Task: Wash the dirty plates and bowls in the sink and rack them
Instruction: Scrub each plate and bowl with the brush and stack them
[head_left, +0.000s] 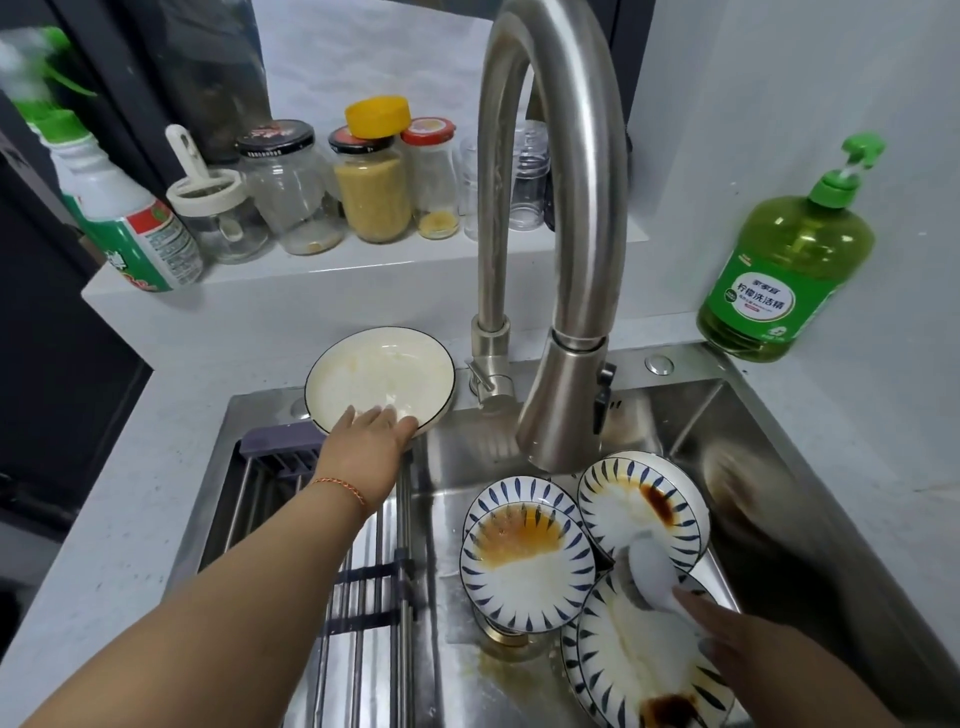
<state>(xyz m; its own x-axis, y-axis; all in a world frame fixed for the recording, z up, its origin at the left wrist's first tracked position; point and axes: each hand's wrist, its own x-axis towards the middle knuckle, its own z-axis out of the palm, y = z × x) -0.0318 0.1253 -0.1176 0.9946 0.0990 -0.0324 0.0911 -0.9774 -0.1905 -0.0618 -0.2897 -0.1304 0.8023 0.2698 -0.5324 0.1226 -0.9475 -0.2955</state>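
My left hand (371, 434) grips the near rim of a cream plate with a dark rim (379, 376), tilted up at the far end of the roll-up rack (358, 587) over the sink's left side. In the steel sink (691, 415) lie several blue-and-white patterned dishes. One bowl (527, 566) holds orange sauce. Another bowl (644, 506) behind it has a dark brown streak. A plate (641, 660) at the front carries brown sauce. My right hand (727, 639) holds a white spoon-like utensil (654, 571) that rests across these dishes.
The tall steel faucet (561, 218) arches over the sink, its spout above the dishes. A green dish-soap bottle (779, 270) stands at the back right. Several jars (371, 182) and a spray bottle (119, 208) line the ledge behind.
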